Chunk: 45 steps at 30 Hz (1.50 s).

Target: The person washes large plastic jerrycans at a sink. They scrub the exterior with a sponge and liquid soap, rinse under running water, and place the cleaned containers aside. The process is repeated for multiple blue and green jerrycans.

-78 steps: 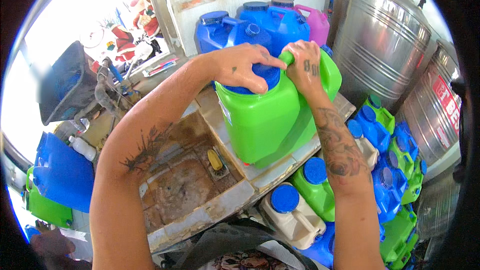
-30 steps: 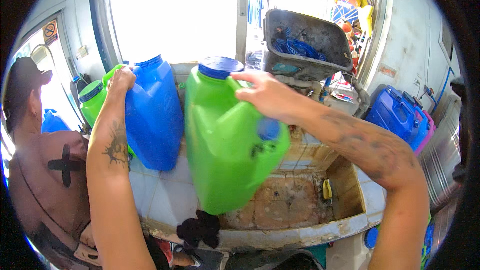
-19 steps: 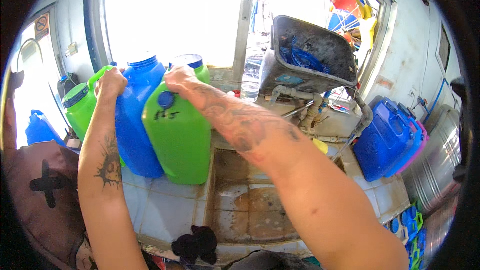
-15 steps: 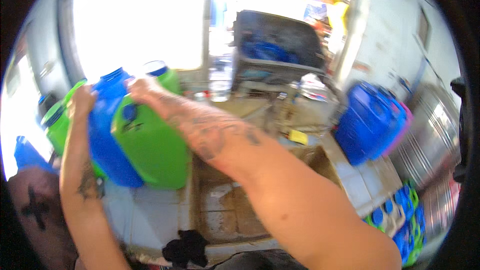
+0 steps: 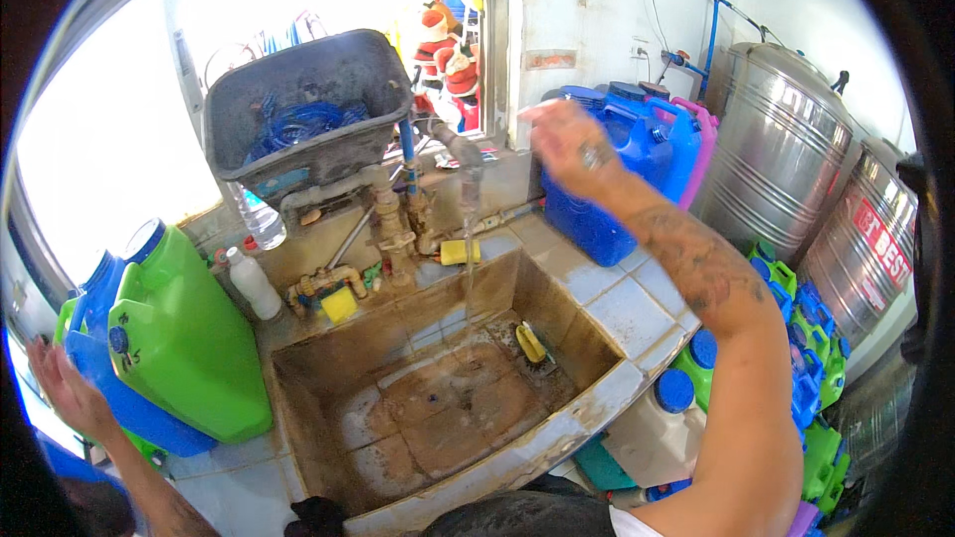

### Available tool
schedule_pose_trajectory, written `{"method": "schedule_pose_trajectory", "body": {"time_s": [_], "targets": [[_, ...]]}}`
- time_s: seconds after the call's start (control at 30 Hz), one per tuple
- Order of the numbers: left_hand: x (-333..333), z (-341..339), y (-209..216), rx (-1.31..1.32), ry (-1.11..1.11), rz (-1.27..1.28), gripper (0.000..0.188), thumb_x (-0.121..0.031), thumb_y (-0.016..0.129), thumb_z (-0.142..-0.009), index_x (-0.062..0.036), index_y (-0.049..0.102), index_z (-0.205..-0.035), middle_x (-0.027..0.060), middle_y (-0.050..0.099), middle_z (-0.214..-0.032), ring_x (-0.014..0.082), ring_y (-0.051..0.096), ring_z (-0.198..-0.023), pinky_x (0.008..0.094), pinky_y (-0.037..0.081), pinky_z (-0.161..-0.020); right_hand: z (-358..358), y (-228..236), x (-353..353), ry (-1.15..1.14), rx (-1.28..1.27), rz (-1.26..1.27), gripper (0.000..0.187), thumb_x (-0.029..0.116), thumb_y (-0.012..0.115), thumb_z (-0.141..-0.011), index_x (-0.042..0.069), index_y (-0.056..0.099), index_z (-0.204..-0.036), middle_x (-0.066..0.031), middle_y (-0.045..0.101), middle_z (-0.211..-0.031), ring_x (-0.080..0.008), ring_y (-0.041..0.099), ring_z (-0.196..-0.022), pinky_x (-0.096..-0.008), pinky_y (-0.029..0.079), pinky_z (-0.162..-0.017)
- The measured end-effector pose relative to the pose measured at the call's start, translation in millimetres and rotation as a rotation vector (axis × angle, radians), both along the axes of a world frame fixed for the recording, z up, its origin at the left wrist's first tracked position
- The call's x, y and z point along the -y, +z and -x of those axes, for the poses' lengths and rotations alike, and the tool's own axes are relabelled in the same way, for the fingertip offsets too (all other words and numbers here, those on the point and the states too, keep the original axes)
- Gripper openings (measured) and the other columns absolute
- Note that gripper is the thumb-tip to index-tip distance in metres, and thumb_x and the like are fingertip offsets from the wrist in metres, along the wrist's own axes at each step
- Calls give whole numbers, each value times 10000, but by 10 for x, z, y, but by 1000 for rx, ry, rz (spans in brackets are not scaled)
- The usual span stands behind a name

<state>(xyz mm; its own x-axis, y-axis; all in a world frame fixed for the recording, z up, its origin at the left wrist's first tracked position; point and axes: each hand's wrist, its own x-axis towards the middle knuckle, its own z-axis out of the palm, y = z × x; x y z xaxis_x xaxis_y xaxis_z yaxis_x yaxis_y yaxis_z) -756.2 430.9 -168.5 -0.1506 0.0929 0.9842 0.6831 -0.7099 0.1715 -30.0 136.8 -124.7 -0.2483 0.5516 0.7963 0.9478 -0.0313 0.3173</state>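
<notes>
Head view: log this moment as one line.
left hand: open, near left blue jug, contact unclear | right hand: open, near right blue jug | green jug: standing beside sink | tap: running

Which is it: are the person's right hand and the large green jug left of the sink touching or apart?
Apart. The head view shows a wide gap across the sink between the large green jug and the right hand.

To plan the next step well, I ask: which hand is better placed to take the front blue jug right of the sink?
Probably the right hand: it looks empty and is raised close to that blue jug, while the left hand is across the sink.
</notes>
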Motion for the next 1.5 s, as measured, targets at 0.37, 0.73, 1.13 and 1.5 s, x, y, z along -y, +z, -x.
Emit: {"method": "schedule_pose_trajectory", "body": {"time_s": [0.37,0.73,1.13,1.5], "targets": [[2903,-1852,-1453,-38,-109,741,270,-91,573,-959,23,659,-1188,71,601,-943,152,541,-772,282,493,-727,-3166,-204,-25,-884,-561,461,746,312,708,-823,37,456,-1469,-277,548,-1393,-379,540,-1304,-445,439,-1100],[3006,-3247,-1412,-426,-494,868,195,-18,668,-851,18,707,-1038,146,685,-865,233,661,-731,333,527,-687,-1940,187,654,-205,-766,631,533,203,705,-775,-4,611,-1257,-151,703,-924,-258,674,-816,-372,545,-741],[2764,-3562,-1709,-381,-599,849,178,-59,688,-860,-22,728,-1030,159,703,-1011,328,687,-943,401,555,-835,-521,-1988,-169,257,-1457,1105,395,129,702,-768,98,670,-1161,36,582,-768,-90,494,-599,-277,406,-518],[1135,-5268,-2390,-1064,-333,974,461,-245,654,-899,-12,565,-1287,234,689,-1122,416,654,-1071,490,518,-934,-178,-2732,-1498,205,-488,962,701,432,772,-791,127,582,-1393,-187,526,-1453,-341,528,-1309,-455,441,-1076]]}}
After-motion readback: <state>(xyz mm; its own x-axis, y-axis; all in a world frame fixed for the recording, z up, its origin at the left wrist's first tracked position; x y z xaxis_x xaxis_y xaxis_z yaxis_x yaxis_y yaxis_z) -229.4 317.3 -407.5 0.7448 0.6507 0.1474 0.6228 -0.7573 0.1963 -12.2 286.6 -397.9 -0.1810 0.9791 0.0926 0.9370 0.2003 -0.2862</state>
